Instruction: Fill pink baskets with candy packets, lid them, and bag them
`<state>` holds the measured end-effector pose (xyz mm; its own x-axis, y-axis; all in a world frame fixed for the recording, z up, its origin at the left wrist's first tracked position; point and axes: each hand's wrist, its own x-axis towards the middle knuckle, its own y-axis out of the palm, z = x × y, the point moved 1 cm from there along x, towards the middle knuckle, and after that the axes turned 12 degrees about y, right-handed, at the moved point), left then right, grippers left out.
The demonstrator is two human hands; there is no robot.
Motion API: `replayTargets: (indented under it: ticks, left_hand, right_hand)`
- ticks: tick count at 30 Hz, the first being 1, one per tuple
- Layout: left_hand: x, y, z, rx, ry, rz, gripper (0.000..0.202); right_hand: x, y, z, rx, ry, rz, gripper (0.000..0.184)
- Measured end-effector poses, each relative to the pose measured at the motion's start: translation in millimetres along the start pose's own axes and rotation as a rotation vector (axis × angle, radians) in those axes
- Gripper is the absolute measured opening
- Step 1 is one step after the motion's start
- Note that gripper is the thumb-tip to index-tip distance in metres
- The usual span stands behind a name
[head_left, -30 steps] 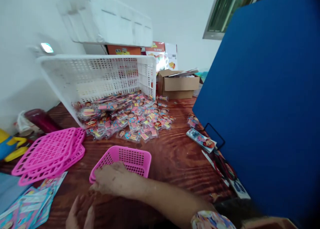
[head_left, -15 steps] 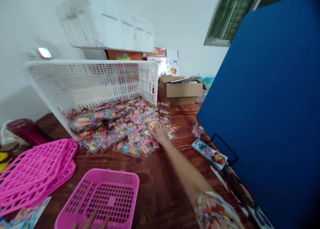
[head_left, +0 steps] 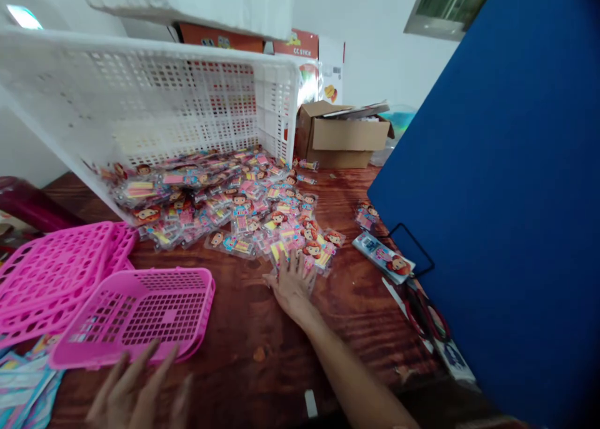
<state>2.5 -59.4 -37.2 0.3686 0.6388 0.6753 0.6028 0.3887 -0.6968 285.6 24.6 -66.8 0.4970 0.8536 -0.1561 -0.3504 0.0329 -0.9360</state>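
Observation:
My right hand (head_left: 291, 286) lies with fingers spread over the near edge of a pile of small clear packets (head_left: 244, 207), printed with cartoon figures. Its fingertips touch the nearest packets. The pile spills out of a large white plastic crate (head_left: 276, 104) tipped on its side. At the bottom left, my left hand (head_left: 140, 388) is blurred, its fingers apart and holding nothing. Just beyond those fingers stands a pink plastic basket (head_left: 169, 316), with bare mesh showing inside.
Pink perforated panels (head_left: 51, 260) lie stacked at the left, above printed cards (head_left: 28, 385). A cardboard box (head_left: 344, 135) stands behind. Rightward are a card stack (head_left: 384, 257), scissors (head_left: 424, 316) and a large blue board (head_left: 506, 197).
My right hand has drawn nearer, bringing several packets forward onto the table. The pink basket has shifted left, and more of my left hand shows. The view has tilted down.

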Motion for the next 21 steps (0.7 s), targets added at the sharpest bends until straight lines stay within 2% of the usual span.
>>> replayTargets:
  ticks: [3, 4, 6, 8, 11, 12, 14, 17, 21]
  left_hand:
    - [14.6, 26.3, -51.8, -0.117, 0.096, 0.176, 0.056]
    - [18.3, 38.0, -62.7, -0.168, 0.107, 0.212, 0.050]
    - [26.1, 63.2, -71.9, -0.222, 0.091, 0.268, 0.040]
    - [37.2, 88.3, -67.0, -0.231, 0.069, 0.271, 0.036]
    - [63.1, 123.6, -47.2, -0.199, 0.095, 0.297, 0.038]
    - [72.6, 134.0, -40.6, -0.175, 0.119, 0.348, 0.041]
    - [87.8, 150.2, -31.7, -0.117, 0.173, 0.503, 0.044]
    - [92.3, 152.5, -35.1, -0.061, 0.166, 0.598, 0.041]
    - [67.2, 117.9, -67.8, 0.065, 0.081, 0.639, 0.043]
  right_hand:
    - [-29.2, -20.1, -1.1, 0.037, -0.071, 0.144, 0.066]
    - [-30.7, -30.2, -7.0, 0.041, -0.100, 0.164, 0.060]
    - [-22.1, -49.6, -24.7, 0.021, -0.147, 0.162, 0.047]
    - [-5.7, -61.7, -42.9, -0.036, -0.264, 0.129, 0.044]
    - [9.7, -61.6, -59.2, -0.137, -0.578, 0.143, 0.049]
    - [9.4, -58.9, -62.1, -0.165, -0.643, 0.148, 0.048]
    - [1.6, -54.0, -67.1, -0.216, -0.649, 0.115, 0.042]
    - [-19.9, -53.2, -79.5, -0.277, -0.506, 0.027, 0.032]
    - [-40.8, -63.0, -109.0, -0.295, -0.320, 0.049, 0.026]
